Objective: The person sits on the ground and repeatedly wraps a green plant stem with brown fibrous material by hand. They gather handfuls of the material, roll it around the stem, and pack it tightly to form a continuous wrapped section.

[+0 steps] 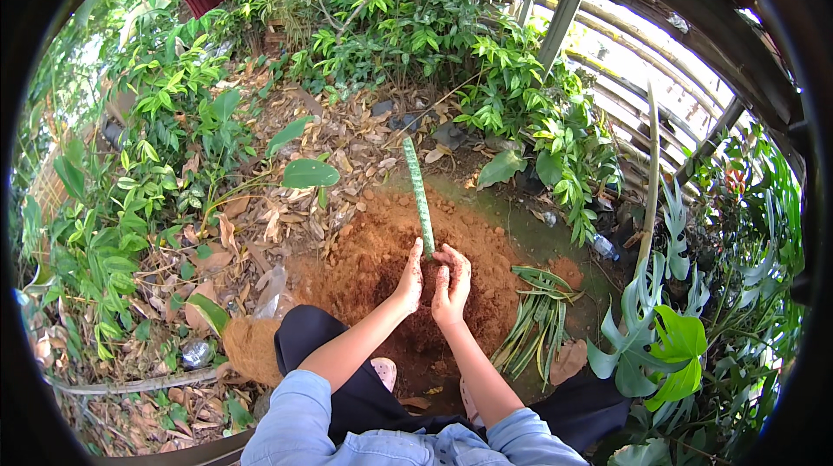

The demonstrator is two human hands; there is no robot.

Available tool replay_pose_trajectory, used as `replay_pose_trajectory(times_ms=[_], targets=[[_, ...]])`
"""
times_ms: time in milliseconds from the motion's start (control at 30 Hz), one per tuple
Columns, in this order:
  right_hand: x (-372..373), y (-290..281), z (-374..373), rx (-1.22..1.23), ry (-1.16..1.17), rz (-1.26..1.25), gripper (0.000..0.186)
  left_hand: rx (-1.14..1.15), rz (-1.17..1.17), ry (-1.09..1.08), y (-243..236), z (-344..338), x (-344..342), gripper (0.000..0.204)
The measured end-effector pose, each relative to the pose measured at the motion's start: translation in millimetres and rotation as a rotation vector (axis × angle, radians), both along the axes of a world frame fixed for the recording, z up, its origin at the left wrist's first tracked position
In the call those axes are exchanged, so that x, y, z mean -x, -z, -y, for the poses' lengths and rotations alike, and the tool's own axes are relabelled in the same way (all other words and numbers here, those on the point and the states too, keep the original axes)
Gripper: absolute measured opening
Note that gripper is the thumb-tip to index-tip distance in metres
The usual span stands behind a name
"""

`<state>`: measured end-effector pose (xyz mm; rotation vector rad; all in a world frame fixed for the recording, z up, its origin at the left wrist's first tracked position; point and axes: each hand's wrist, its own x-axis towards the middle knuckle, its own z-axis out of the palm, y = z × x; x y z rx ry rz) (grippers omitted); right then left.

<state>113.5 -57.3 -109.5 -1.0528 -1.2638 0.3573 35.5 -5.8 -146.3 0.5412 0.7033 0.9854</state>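
A tall, narrow snake plant leaf (419,197), mottled green, stands almost upright in front of me. My left hand (411,279) and my right hand (452,285) are cupped around its foot from both sides, with dark soil between the palms. Soil sticks to the fingers. The lower end of the leaf is hidden by my hands and the dirt. Beneath and around them spreads a mound of loose reddish-brown soil (364,236).
Long striped leaves (540,318) lie in a pile right of the mound. Dry leaf litter (260,206) covers ground to the left, beside a brown fibrous lump (252,350). A plastic bottle (605,246) lies at right, near a slatted fence (642,88) and split-leaf plants (677,353).
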Motion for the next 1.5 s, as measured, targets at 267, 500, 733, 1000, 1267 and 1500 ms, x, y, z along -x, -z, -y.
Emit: replay_pose_trajectory(times_ms=[267, 500, 733, 1000, 1267, 1500], targets=[[-2, -5, -3, -0.139, 0.105, 0.28, 0.027, 0.077, -0.05, -0.075, -6, 1, 2, 0.062], [-4, -16, 7, -0.16, 0.077, 0.524, 0.014, 0.151, 0.133, 0.063, -28, 16, 8, 0.055], [3, -6, 5, -0.184, 0.191, 0.617, 0.011, 0.22, 0.211, 0.118, -18, 13, 16, 0.062], [10, 4, 1, -0.145, 0.098, 0.546, 0.008, 0.146, 0.186, 0.086, -24, 19, 17, 0.06], [10, -18, 26, -0.077, 0.191, 0.618, 0.027, 0.139, 0.392, 0.172, -26, 19, 20, 0.049], [12, 10, 8, -0.246, 0.239, 0.638, 0.01, 0.284, 0.378, 0.23, 21, 3, 25, 0.047]])
